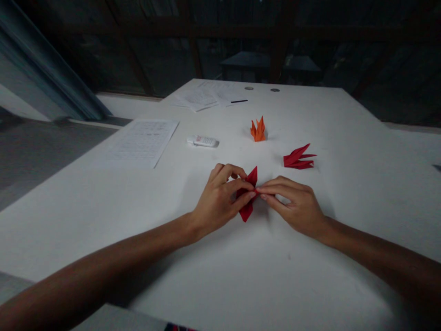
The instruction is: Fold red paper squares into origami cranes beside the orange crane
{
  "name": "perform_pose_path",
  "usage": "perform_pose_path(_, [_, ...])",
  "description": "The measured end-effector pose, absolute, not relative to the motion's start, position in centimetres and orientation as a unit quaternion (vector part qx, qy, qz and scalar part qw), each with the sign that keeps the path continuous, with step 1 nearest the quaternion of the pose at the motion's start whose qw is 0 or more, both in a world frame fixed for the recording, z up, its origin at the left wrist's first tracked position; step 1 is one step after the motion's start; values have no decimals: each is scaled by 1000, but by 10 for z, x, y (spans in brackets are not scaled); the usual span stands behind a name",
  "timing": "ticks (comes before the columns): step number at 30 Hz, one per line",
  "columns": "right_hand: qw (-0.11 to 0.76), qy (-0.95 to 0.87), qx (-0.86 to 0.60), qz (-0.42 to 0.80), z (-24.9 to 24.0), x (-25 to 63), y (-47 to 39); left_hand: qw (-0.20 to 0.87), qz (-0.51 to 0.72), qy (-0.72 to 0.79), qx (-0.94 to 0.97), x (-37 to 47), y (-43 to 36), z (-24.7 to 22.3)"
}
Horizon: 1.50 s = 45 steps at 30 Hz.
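Note:
Between my two hands is a folded red paper piece (246, 212), held just above the white table, with pointed ends sticking out above and below the fingers. My left hand (220, 197) pinches its middle between thumb and fingers. From the other side, the thumb and fingertips of my right hand (296, 202) pinch a small tip of the same paper. The fingers hide its central folds. Beyond my right hand lies another red folded paper piece (298, 158) with several long points. An orange folded paper piece (258, 130) stands a little farther back.
A white glue bottle (202, 141) lies beyond my left hand. At the left is a printed sheet (141, 140). More papers (201, 97) and a black pen (239, 101) lie near the far edge of the white table (220, 285), beside two round discs. Dark windows stand behind.

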State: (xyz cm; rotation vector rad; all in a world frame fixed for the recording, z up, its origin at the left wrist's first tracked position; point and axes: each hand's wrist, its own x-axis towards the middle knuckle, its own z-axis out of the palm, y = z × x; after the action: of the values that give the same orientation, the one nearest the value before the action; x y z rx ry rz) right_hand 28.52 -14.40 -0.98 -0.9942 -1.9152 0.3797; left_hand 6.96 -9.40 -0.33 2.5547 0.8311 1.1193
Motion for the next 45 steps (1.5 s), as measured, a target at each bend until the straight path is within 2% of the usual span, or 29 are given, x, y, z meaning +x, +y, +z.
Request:
perform_pose_path(18, [470,-781,-375,169,-8,283,-146,141,405,247,869,70,-95,-6])
perform_pose_path(27, [455,-761,-427,178,-6,282,-149,175,406,220,870,69,-93,-7])
perform_pose_path(45, [475,-787,-362,154,-6,282,-151,230,371,201,877,67,-96,2])
